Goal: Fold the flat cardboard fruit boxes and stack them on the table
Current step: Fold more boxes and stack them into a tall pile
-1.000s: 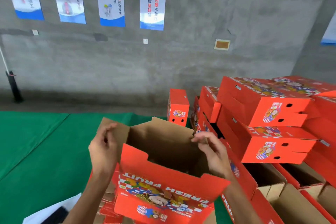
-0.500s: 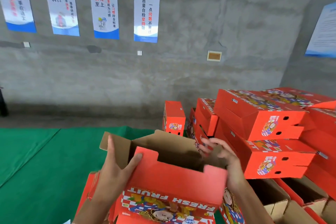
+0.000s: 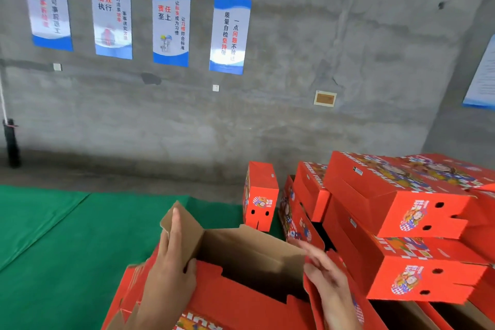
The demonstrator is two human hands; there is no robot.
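Pressing flat on the brown end flap, the left hand (image 3: 171, 270) is steadying the half-formed box (image 3: 249, 257); the right hand (image 3: 325, 278) is lying open-fingered against its other end, beside stacked boxes (image 3: 407, 211) reading "FRESH FRUIT".

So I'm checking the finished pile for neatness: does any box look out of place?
Yes. One small red box stands on end alone on the green table, apart from the stacked boxes to its right, which lie flat. The stack itself sits unevenly, its boxes skewed.
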